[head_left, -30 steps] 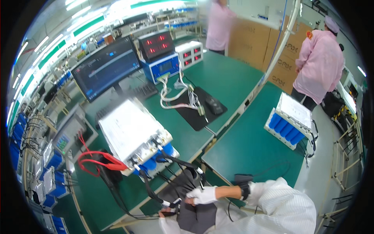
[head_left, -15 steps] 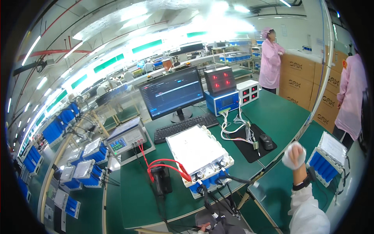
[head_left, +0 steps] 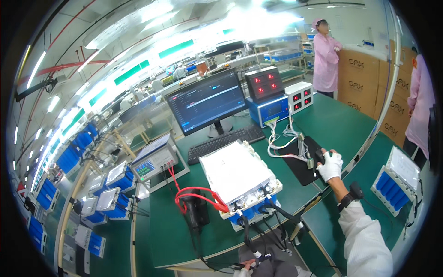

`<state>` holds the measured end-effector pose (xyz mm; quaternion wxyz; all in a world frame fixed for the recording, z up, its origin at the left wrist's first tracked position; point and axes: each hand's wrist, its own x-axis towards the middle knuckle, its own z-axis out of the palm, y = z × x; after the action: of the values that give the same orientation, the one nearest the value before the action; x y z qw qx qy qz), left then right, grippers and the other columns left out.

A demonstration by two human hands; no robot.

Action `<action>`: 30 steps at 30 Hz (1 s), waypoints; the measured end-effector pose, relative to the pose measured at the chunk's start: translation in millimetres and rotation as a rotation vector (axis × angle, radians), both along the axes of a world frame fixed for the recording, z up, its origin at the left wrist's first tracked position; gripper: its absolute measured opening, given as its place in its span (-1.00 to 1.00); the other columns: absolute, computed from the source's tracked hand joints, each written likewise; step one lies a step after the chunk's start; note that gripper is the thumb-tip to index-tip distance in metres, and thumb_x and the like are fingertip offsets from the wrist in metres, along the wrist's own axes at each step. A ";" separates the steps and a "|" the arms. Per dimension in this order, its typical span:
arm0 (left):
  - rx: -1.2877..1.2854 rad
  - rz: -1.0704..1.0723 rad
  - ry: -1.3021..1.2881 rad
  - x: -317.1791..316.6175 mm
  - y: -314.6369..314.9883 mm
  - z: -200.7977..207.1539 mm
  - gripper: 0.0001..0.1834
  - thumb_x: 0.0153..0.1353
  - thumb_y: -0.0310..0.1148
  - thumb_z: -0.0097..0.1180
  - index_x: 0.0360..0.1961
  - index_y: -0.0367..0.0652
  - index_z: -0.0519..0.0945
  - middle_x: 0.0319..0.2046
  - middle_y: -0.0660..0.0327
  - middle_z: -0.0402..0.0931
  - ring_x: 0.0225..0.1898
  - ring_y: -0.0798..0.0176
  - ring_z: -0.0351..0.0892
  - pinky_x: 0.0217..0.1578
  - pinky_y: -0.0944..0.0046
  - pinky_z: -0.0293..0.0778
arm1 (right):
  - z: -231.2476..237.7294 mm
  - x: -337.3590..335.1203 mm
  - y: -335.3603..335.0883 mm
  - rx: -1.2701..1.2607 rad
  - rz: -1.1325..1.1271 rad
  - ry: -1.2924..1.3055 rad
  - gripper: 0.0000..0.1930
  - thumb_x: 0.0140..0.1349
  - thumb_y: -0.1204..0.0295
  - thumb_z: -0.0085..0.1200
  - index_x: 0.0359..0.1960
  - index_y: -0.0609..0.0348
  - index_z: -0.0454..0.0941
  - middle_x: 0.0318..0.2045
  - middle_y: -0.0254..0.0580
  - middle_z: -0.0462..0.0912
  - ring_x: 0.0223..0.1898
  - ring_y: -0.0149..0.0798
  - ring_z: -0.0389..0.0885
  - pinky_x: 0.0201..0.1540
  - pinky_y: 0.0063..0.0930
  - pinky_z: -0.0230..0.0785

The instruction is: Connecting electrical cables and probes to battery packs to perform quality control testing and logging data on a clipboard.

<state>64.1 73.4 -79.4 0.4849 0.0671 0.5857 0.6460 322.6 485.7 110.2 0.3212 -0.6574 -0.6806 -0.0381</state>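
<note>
My right hand (head_left: pixel 330 166), in a white glove with bare fingertips, rests over a black computer mouse (head_left: pixel 319 156) on a dark mouse pad (head_left: pixel 295 167). Low in the view, near my lap, my left hand (head_left: pixel 249 264) is partly hidden; its fingers are closed at a black cable (head_left: pixel 236 266). In front of me lies a battery pack (head_left: pixel 237 171) with a white top and blue cells. Red clip leads (head_left: pixel 220 202) and several black cables come off its near side.
Behind the pack stand a monitor (head_left: pixel 206 102), a keyboard (head_left: pixel 226 142) and a blue tester (head_left: pixel 269 112) with white wires. A bench meter (head_left: pixel 154 161) is at left. Another battery pack (head_left: pixel 396 182) sits at right. Two people in pink gowns stand beyond, near cartons (head_left: pixel 357 83).
My right hand has come down and leftward from above the right-hand bench onto the mouse. The view has shifted slightly. My left hand stays low near my lap.
</note>
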 end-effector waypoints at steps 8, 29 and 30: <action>0.028 0.065 -0.075 7.5 8.0 16.6 -0.84 0.31 -0.40 0.00 -0.17 -0.18 0.58 -0.26 0.31 0.55 -0.26 0.44 0.50 -0.40 0.45 0.30 | 3.2 -3.4 7.2 -0.067 0.027 -0.158 -0.27 -0.05 0.10 0.28 0.22 -0.05 0.36 0.13 0.12 0.36 0.11 0.06 0.35 0.08 -0.12 0.21; 0.108 0.046 -0.128 5.5 15.9 9.7 -0.83 0.28 -0.42 0.02 -0.17 -0.23 0.56 -0.33 0.24 0.55 -0.30 0.36 0.51 -0.47 0.43 0.31 | -15.4 3.4 14.5 0.164 0.044 -0.173 -0.41 0.05 0.35 0.14 0.19 0.04 0.36 0.03 0.17 0.43 0.03 0.10 0.39 0.01 -0.02 0.24; 0.110 0.048 -0.132 5.8 15.2 9.6 -0.83 0.28 -0.42 0.02 -0.17 -0.24 0.56 -0.33 0.24 0.55 -0.30 0.36 0.51 -0.47 0.43 0.31 | -16.0 3.5 15.5 0.153 0.064 -0.163 -0.41 0.05 0.34 0.15 0.19 0.04 0.36 0.03 0.17 0.43 0.03 0.10 0.39 0.01 -0.03 0.24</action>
<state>69.8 88.6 -69.8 0.5024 0.0368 0.5173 0.6918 326.1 501.2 94.2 0.3153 -0.6036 -0.7201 -0.1331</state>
